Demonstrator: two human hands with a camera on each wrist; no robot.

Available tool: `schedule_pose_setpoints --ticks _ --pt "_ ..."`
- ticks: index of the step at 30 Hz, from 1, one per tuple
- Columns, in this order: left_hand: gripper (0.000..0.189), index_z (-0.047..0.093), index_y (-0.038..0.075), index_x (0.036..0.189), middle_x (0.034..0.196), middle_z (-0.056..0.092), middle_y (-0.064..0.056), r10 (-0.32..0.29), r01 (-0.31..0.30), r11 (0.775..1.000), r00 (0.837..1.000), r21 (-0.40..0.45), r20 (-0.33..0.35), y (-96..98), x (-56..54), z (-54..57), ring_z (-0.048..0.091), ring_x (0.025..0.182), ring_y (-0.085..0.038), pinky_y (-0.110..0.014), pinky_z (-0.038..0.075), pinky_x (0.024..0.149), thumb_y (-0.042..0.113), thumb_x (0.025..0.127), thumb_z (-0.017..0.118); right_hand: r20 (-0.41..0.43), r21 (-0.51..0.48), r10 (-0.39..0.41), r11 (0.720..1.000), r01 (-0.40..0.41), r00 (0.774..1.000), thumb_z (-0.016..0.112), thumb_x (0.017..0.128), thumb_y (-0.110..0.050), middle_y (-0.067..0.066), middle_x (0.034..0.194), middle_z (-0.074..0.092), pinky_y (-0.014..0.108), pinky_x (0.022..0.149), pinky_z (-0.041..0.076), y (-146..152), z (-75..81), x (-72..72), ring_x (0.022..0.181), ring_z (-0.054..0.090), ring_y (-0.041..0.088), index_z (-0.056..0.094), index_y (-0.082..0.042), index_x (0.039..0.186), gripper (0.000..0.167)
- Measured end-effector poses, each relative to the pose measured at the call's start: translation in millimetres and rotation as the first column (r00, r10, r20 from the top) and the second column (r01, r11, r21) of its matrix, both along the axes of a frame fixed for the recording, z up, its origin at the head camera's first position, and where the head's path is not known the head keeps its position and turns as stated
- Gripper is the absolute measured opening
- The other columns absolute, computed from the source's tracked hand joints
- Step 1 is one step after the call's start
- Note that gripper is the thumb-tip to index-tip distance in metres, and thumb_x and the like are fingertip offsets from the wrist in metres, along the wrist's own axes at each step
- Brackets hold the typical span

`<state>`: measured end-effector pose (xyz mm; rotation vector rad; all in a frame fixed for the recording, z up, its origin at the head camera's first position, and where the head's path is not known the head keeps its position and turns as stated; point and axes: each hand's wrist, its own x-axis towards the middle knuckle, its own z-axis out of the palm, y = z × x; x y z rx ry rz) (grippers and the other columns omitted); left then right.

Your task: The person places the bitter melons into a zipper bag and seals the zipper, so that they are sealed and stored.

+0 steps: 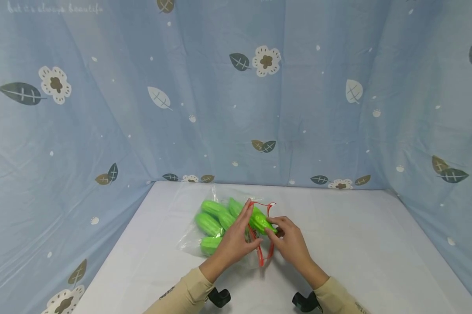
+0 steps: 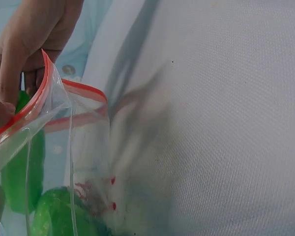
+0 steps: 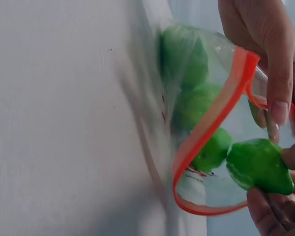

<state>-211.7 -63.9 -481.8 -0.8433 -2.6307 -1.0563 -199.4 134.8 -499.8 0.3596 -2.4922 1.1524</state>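
Note:
A clear plastic zip bag (image 1: pixel 189 242) with a red rim lies on the white table. Several glossy, ribbed green gourds (image 1: pixel 208 224) are inside it. My right hand (image 1: pixel 292 242) pinches the tapered end of another green gourd (image 3: pixel 260 164) at the bag's mouth, its far part inside the bag. At the left of that opening, my left hand (image 1: pixel 236 240) touches the bag with long, straight fingers and the thumb spread apart. The red rim (image 3: pixel 211 123) gapes in the right wrist view. In the left wrist view the left hand is mostly out of frame.
White cloth covers the table (image 1: pixel 338 231). A blue curtain (image 1: pixel 220 109) printed with leaves and flowers hangs behind and along both sides. Black devices (image 1: pixel 219 298) sit under the wrists, near the beige sleeves (image 1: pixel 185 292).

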Motion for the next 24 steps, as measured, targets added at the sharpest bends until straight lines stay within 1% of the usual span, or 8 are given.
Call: schedule_pose_setpoints --ticks 4,8,11,14,18,21,24 --pt "0.099 0.022 0.007 0.163 0.171 0.011 -0.004 -0.006 0.006 1.000 1.000 0.006 0.010 0.5 0.7 0.3 0.043 0.143 -0.028 -0.044 0.052 0.100 0.025 0.087 0.083 -0.011 -0.029 -0.021 0.999 0.020 1.000 0.080 0.090 -0.015 0.006 0.111 0.067 0.029 0.068 0.059 -3 0.6 -0.1 0.079 0.066 0.011 0.074 -0.007 0.122 0.034" --pt "0.099 0.021 0.008 0.163 0.171 0.010 -0.003 -0.003 0.003 1.000 1.000 0.002 0.000 0.4 1.1 -0.2 0.043 0.143 -0.028 -0.043 0.053 0.099 0.025 0.087 0.083 0.001 -0.057 -0.020 0.998 0.020 1.000 0.078 0.091 -0.015 0.006 0.111 0.066 0.027 0.072 0.059 -7 -0.2 -0.8 0.082 0.068 0.012 0.073 -0.005 0.123 0.034" --pt "0.099 0.020 0.008 0.163 0.171 0.011 -0.005 -0.006 0.006 1.000 1.000 0.000 -0.013 0.1 1.6 -0.4 0.047 0.140 -0.029 -0.042 0.055 0.095 0.025 0.087 0.082 0.004 -0.073 -0.007 0.997 0.007 1.000 0.077 0.091 -0.013 0.006 0.113 0.065 0.025 0.075 0.059 -9 -2.3 -1.1 0.086 0.069 0.013 0.072 -0.005 0.125 0.035" --pt "0.099 0.021 0.008 0.163 0.171 0.013 -0.008 -0.010 0.010 1.000 1.000 0.004 -0.027 -0.2 2.0 -0.4 0.049 0.138 -0.030 -0.042 0.055 0.094 0.024 0.087 0.083 -0.003 -0.096 0.017 0.995 -0.018 1.000 0.077 0.091 -0.009 0.007 0.114 0.065 0.027 0.077 0.060 -10 -4.6 -0.5 0.090 0.069 0.014 0.071 -0.004 0.126 0.037" --pt "0.099 0.022 0.008 0.163 0.170 0.015 -0.009 -0.011 0.011 1.000 0.999 0.009 -0.037 -0.8 2.0 -0.5 0.046 0.141 -0.030 -0.044 0.054 0.096 0.024 0.087 0.083 -0.022 -0.122 0.047 0.991 -0.049 0.999 0.078 0.089 -0.004 0.008 0.115 0.064 0.029 0.078 0.060 -11 -6.4 0.1 0.092 0.069 0.016 0.070 -0.002 0.127 0.039" --pt "0.099 0.022 0.008 0.163 0.171 0.012 -0.005 -0.010 0.011 1.000 0.999 0.005 -0.032 -1.0 1.5 -0.9 0.043 0.143 -0.029 -0.044 0.053 0.099 0.025 0.087 0.083 -0.040 -0.124 0.048 0.991 -0.053 0.998 0.078 0.088 -0.003 0.007 0.115 0.064 0.028 0.079 0.060 -12 -7.3 -0.2 0.094 0.070 0.017 0.070 -0.002 0.126 0.038" --pt "0.098 0.022 0.008 0.163 0.171 0.009 0.002 -0.005 0.005 1.000 1.000 0.004 -0.010 -1.2 1.4 -0.7 0.043 0.143 -0.028 -0.044 0.052 0.101 0.025 0.087 0.082 -0.060 -0.120 0.040 0.992 -0.047 0.997 0.079 0.088 -0.004 0.007 0.115 0.065 0.027 0.080 0.060 -13 -8.0 -1.2 0.096 0.071 0.018 0.071 -0.002 0.124 0.037"
